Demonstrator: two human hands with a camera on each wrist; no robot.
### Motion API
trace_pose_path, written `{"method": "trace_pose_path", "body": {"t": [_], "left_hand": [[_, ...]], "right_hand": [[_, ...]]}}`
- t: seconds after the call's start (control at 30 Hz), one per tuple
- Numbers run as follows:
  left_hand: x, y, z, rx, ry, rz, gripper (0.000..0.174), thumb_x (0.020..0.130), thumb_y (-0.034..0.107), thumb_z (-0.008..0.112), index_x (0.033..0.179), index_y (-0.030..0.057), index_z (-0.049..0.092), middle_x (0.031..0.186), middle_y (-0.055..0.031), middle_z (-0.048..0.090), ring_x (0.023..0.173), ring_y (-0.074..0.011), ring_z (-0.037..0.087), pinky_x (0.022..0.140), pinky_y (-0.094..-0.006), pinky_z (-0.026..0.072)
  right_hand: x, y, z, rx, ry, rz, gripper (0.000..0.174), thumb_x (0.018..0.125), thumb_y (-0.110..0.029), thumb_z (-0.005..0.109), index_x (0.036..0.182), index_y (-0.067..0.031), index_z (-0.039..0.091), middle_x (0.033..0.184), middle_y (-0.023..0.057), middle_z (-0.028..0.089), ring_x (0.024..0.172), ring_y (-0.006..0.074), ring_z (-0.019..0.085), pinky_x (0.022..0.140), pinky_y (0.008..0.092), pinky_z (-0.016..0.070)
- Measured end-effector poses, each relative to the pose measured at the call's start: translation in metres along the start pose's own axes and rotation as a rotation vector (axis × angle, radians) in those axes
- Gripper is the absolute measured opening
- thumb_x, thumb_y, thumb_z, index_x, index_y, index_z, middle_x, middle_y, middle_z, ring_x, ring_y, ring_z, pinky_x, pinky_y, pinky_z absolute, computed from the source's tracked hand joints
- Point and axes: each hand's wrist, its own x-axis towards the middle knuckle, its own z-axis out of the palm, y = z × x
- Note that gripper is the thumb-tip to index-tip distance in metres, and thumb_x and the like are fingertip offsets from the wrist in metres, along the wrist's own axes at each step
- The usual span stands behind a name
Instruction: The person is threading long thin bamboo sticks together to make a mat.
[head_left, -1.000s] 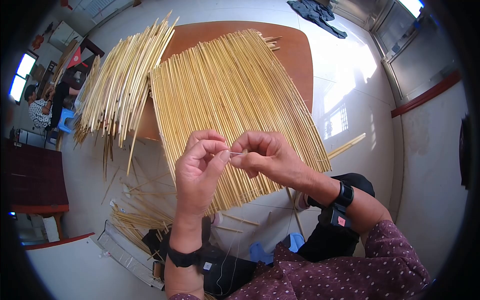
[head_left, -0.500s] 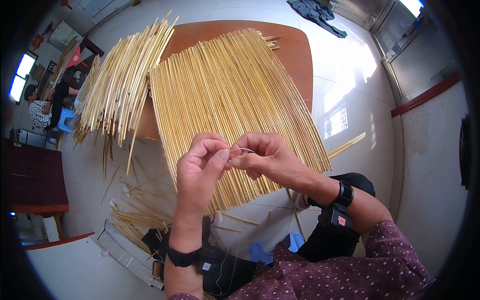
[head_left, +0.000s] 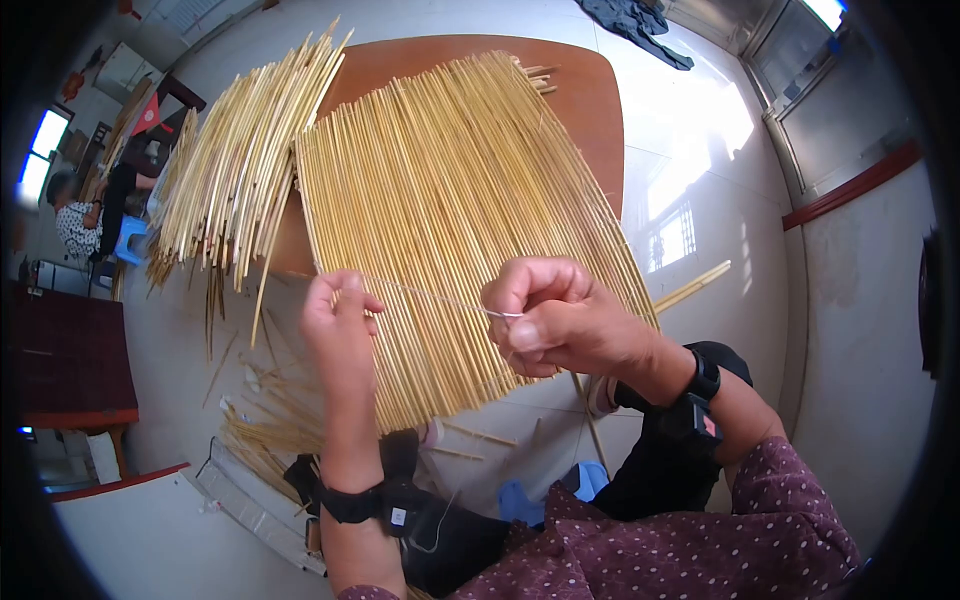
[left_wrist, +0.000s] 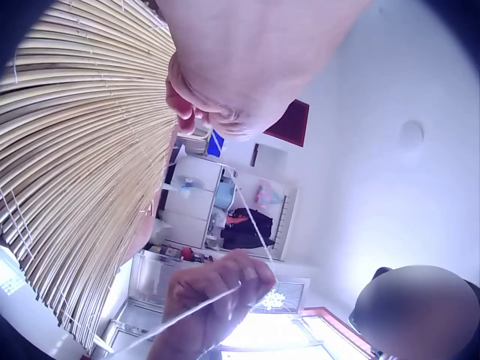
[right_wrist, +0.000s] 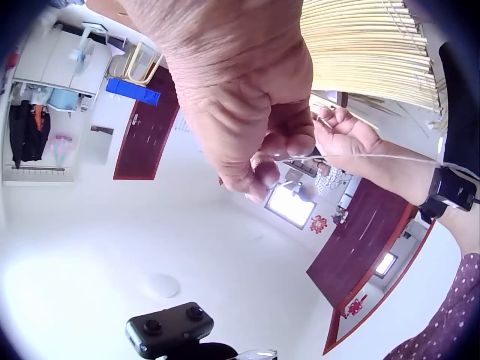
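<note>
My right hand (head_left: 560, 315) pinches a thin silvery needle (head_left: 505, 314) between thumb and forefinger, above the near part of a reed mat (head_left: 440, 190). A white thread (head_left: 430, 293) stretches from it across to my left hand (head_left: 340, 305), whose thumb and fingertips pinch it near the mat's left edge. In the left wrist view, the thread (left_wrist: 253, 214) spans the gap between the hands, and a second length trails from the right fingers. The right wrist view shows the needle (right_wrist: 300, 157) at the fingertips. The mat is rows of yellow reeds bound by stitched threads.
The mat lies on a brown table (head_left: 590, 110), beside a large pile of loose reeds (head_left: 240, 160). More reeds (head_left: 270, 420) lie on the floor at left. A blue stool (head_left: 590, 480) shows below me; another person (head_left: 80, 225) sits at far left.
The hands were together, fingertips meeting at the needle and thread. Now they are apart: the left has moved left, the right slightly right, with thread drawn out between them.
</note>
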Motion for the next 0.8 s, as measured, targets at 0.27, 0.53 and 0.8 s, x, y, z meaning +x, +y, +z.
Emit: {"method": "trace_pose_path", "body": {"t": [0.27, 0.53, 0.8], "left_hand": [[-0.02, -0.008, 0.009, -0.018, -0.508, -0.345, 0.013, 0.096, 0.015, 0.049, 0.097, 0.0023, 0.051, 0.102, -0.0133, 0.068, 0.052, -0.0061, 0.055, 0.04, -0.017, 0.0391], [-0.186, 0.013, -0.009, -0.601, -0.968, -0.742, 0.019, 0.097, 0.021, 0.05, 0.09, 0.0031, 0.046, 0.093, -0.0228, 0.066, 0.051, -0.0223, 0.06, 0.039, -0.0215, 0.0425], [-0.276, 0.011, -0.071, -0.887, -0.786, -0.505, 0.019, 0.096, 0.018, 0.052, 0.086, 0.0032, 0.044, 0.059, -0.0102, 0.048, 0.04, -0.0175, 0.047, 0.035, -0.0244, 0.036]], "right_hand": [[-0.031, -0.023, 0.002, -0.09, -0.082, -0.159, 0.013, 0.09, -0.008, 0.061, 0.102, -0.0045, 0.058, 0.078, 0.0029, 0.058, 0.045, 0.004, 0.041, 0.041, 0.0184, 0.041], [-0.108, -0.003, -0.003, 0.139, 0.189, -0.274, 0.016, 0.09, -0.012, 0.062, 0.104, -0.0092, 0.055, 0.087, 0.005, 0.06, 0.052, 0.0075, 0.052, 0.047, 0.022, 0.0466], [-0.181, 0.046, 0.032, 0.022, 0.584, -0.16, 0.015, 0.097, -0.023, 0.054, 0.092, -0.0095, 0.051, 0.095, 0.0013, 0.057, 0.057, 0.0056, 0.047, 0.045, 0.0174, 0.0396]]}}
